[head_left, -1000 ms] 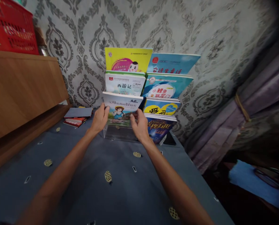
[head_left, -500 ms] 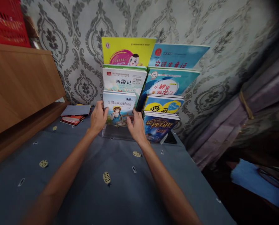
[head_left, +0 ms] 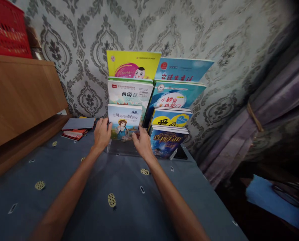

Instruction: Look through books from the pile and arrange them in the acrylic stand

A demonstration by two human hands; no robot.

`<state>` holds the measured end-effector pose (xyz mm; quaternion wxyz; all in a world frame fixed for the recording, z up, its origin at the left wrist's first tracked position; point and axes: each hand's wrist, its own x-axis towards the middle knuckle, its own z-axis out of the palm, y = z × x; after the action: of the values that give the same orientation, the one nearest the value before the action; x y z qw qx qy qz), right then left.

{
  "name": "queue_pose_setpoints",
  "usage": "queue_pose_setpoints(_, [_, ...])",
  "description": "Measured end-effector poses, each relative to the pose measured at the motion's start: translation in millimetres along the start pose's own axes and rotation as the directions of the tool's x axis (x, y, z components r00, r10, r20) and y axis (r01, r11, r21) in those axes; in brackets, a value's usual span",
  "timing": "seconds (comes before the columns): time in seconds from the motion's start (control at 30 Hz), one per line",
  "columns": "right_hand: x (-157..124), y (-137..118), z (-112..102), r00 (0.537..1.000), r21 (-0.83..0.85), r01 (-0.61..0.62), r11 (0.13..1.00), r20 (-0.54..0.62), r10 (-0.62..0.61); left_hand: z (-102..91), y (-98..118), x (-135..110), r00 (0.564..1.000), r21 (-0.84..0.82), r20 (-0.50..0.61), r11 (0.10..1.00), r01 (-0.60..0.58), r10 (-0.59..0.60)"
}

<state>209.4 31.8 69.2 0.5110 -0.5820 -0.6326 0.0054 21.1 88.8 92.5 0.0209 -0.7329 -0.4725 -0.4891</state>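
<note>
Both my hands grip a picture book [head_left: 124, 121] with a girl in a hat on its cover. My left hand [head_left: 101, 134] holds its left edge and my right hand [head_left: 141, 141] its lower right corner. The book stands upright in a tier of a clear acrylic rack [head_left: 121, 148] on the left column. Behind it rise a white-covered book [head_left: 130, 94] and a yellow book [head_left: 132, 63]. The right column holds a dark blue book [head_left: 168, 141], a yellow-and-blue book [head_left: 171, 118] and two light blue books [head_left: 177, 96].
The rack stands on a blue cloth [head_left: 129, 201] against patterned wallpaper. A small stack of books [head_left: 76, 129] lies at the left by a wooden cabinet [head_left: 21, 97] with a red crate [head_left: 6, 30] on top. A purple curtain [head_left: 265, 113] hangs at the right.
The girl-cover book has sunk lower into the rack and stands straighter, with both hands still on it. The view shifted slightly.
</note>
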Motion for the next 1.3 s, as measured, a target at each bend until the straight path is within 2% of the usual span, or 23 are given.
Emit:
queue_pose_setpoints(0.17, [1, 3, 3, 0.999, 0.015, 0.036, 0.999, -0.013, -0.036, 1.7, 1, -1, 1.000, 0.015, -0.009, 1.000, 0.011, -0.011])
queue_pose_setpoints(0.77, [3, 7, 3, 1.000, 0.073, 0.015, 0.997, -0.008, -0.015, 9.6, 3, -11, 0.999, 0.065, -0.040, 0.998, -0.002, 0.005])
queue_pose_setpoints(0.9, [2, 9, 6, 1.000, 0.115, -0.020, 0.993, 0.001, 0.020, 11.1, 4, -12, 0.999, 0.056, -0.046, 0.998, 0.000, 0.003])
queue_pose_setpoints(1.07, [1, 10, 8, 1.000, 0.145, -0.008, 0.989, -0.026, 0.012, 13.8, 2, -12, 0.998, 0.015, -0.068, 1.000, 0.002, -0.001])
queue_pose_setpoints(1.3, [2, 12, 7, 1.000, 0.194, -0.027, 0.981, 0.011, 0.025, 15.9, -1, -13, 0.999, -0.021, -0.040, 1.000, 0.010, -0.011])
